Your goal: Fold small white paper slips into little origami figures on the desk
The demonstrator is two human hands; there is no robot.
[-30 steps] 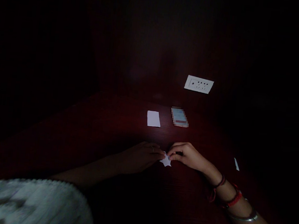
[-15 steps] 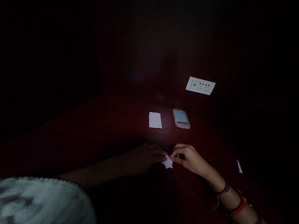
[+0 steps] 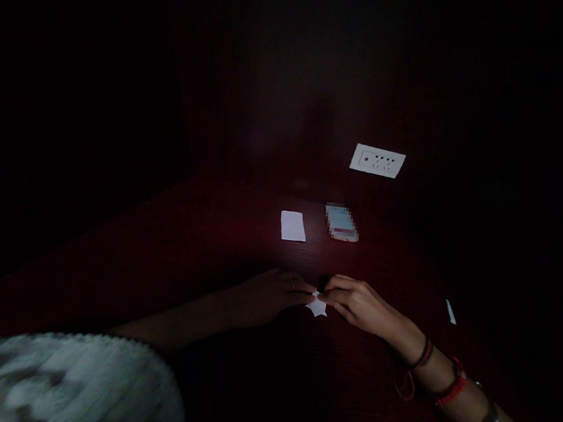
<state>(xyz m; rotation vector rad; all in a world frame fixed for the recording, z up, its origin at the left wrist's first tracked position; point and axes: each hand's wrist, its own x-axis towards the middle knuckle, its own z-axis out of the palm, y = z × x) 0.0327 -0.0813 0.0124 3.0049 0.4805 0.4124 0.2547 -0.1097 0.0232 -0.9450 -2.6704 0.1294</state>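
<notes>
The right hand has flattened at the paper star, opposite the left hand. Both touch it, seemingly steadying it; whether they pinch, I cannot tell.

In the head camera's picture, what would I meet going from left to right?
Fuzzy pale sleeve → left hand → white paper star → right hand → thin white sliver.

It was a dim room, home or office unclear: a white wall socket panel showed, with a dark-red tabletop and smartphone below it.
</notes>
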